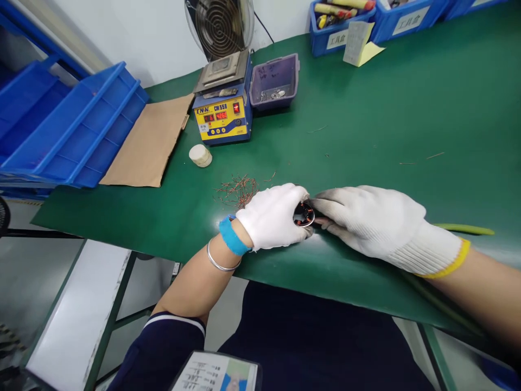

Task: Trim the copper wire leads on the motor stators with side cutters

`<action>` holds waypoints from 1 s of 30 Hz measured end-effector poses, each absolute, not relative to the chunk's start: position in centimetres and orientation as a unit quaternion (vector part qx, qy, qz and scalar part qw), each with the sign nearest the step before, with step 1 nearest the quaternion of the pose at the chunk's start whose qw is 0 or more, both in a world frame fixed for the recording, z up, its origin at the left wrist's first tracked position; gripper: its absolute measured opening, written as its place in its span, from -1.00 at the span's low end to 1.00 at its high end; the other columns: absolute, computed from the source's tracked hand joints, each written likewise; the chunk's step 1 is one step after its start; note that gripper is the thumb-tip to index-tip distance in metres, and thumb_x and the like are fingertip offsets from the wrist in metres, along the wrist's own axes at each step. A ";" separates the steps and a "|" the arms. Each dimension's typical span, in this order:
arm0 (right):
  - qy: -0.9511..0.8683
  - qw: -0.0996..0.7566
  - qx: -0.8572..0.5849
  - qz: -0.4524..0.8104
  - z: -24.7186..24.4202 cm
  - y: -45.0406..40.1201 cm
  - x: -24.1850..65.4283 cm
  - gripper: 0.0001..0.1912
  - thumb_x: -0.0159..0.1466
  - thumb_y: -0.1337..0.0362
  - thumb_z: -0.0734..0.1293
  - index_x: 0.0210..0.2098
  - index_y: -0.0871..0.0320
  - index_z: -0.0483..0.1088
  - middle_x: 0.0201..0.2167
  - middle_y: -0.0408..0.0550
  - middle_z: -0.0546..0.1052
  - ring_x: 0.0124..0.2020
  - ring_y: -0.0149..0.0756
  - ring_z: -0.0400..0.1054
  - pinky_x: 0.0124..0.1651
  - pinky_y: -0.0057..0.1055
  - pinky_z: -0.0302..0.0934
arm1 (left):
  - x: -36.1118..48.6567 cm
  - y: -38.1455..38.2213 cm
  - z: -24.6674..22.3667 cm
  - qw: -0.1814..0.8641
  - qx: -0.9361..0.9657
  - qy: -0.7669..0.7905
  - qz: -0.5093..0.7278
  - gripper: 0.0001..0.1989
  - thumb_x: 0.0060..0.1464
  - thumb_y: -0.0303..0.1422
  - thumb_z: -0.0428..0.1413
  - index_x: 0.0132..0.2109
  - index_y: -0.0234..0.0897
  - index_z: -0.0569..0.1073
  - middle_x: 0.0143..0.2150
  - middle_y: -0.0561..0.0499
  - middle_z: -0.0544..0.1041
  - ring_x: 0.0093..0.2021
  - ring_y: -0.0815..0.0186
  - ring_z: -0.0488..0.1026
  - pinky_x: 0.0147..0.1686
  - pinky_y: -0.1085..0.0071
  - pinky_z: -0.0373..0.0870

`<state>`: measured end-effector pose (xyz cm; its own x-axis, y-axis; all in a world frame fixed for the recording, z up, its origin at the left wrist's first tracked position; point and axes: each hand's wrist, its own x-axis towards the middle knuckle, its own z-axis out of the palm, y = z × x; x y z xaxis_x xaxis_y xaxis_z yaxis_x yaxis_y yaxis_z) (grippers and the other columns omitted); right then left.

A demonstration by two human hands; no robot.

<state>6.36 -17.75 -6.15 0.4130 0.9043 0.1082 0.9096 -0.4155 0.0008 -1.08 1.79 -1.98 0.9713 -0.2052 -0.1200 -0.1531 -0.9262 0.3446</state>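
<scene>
A small round part (304, 214), black inside with copper-coloured windings and a silvery rim, is held in my left hand (277, 216), which wears a white glove and is closed around it. My right hand (362, 217), in a white knit glove with a yellow cuff, has its fingers pressed together at the part's right side. Whatever lies between those fingertips is too small to make out. Just behind my left hand is a loose heap of thin copper wire pieces (239, 190) on the green table (366, 136).
A blue and yellow device (223, 117) with a red display stands beside a purple bin (274, 81). Cardboard (150, 141), a blue crate (81, 130) and a pale round block (201, 155) are at the left. A fan (221, 27) and blue toolboxes (331, 39) line the back.
</scene>
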 end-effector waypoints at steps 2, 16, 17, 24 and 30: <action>-0.564 0.030 -0.822 -0.081 -6.3 -18.2 6.7 -0.52 0.44 0.04 0.06 0.08 0.11 0.46 -0.04 0.08 0.59 -0.39 -0.19 0.42 -0.41 -0.29 0.01 | -1.0 1.8 -1.9 0.182 0.977 -0.091 -0.071 -0.62 0.07 -0.10 0.21 -0.04 -0.21 0.47 -0.11 -0.01 0.57 -0.13 0.13 0.55 -0.21 0.25 0.49; -0.533 0.179 -0.823 -0.087 -4.1 -18.6 6.8 -0.67 0.36 0.15 0.11 -0.29 0.11 0.46 -0.47 -0.01 0.54 -0.58 -0.30 0.33 -0.54 -0.36 0.04 | -1.0 1.0 -2.9 0.197 0.968 -0.149 0.051 -0.59 0.12 -0.16 0.22 0.06 -0.27 0.47 -0.04 -0.11 0.57 -0.04 0.10 0.53 -0.07 0.21 0.47; -0.488 0.215 -0.845 -0.040 -3.8 -18.5 6.5 -0.68 0.33 0.10 0.13 -0.35 0.10 0.43 -0.51 -0.04 0.52 -0.60 -0.31 0.31 -0.55 -0.37 0.05 | -1.1 0.9 -3.1 0.188 0.969 -0.146 0.067 -0.60 0.12 -0.18 0.21 0.06 -0.27 0.47 -0.04 -0.12 0.58 -0.04 0.08 0.52 -0.06 0.18 0.47; -0.203 0.490 -0.820 0.217 -2.0 -18.1 5.1 -0.66 0.17 -0.07 0.29 -0.40 0.10 0.38 -0.69 -0.13 0.38 -0.67 -0.33 0.21 -0.62 -0.38 0.09 | -1.1 0.9 -2.7 0.559 0.827 -0.054 -0.030 -0.39 0.00 -0.12 0.30 0.14 -0.27 0.37 -0.05 -0.11 0.59 -0.12 0.13 0.60 -0.12 0.22 0.57; -0.172 0.546 -0.784 0.241 -1.6 -18.1 5.2 -0.57 0.08 -0.13 0.42 -0.44 0.12 0.37 -0.70 -0.16 0.35 -0.69 -0.41 0.15 -0.65 -0.44 0.03 | -0.5 1.1 -2.3 0.744 0.620 0.049 -0.246 -0.54 0.12 -0.19 0.20 0.11 -0.24 0.35 -0.15 -0.09 0.59 -0.48 0.30 0.58 -0.59 0.46 0.44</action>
<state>5.24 -18.14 -1.56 0.8251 0.5323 -0.1893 0.0066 -0.3442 -0.9389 -0.46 1.07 -2.25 0.8744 -0.3050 -0.3774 0.4263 0.1114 0.8977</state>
